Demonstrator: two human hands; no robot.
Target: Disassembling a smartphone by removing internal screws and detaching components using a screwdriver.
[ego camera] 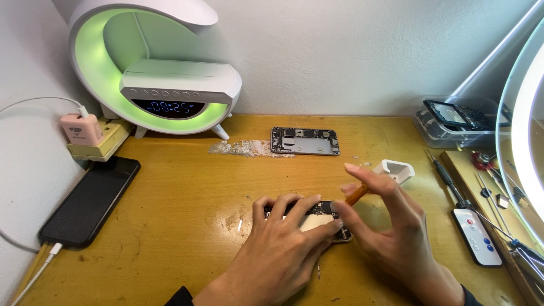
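Left hand (283, 235) flat, fingers spread, pressing down on opened phone chassis (317, 218) lying on wooden desk (187, 215); chassis long axis left-right, directly under both hands. Right hand (385, 221) just beside chassis right end, thumb and forefinger pinched on orange-handled tool (357, 194), other fingers raised, tip slanting down toward chassis. Farther back: second stripped phone frame (306, 141), well apart, long axis likewise left-right

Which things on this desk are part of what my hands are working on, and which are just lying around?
In use:
left hand pressing down the opened phone
right hand holding the orange-handled tool over it

Lying about:
second opened phone shell
black phone on charge
white remote
screwdriver
green-lit lamp clock
clear parts box
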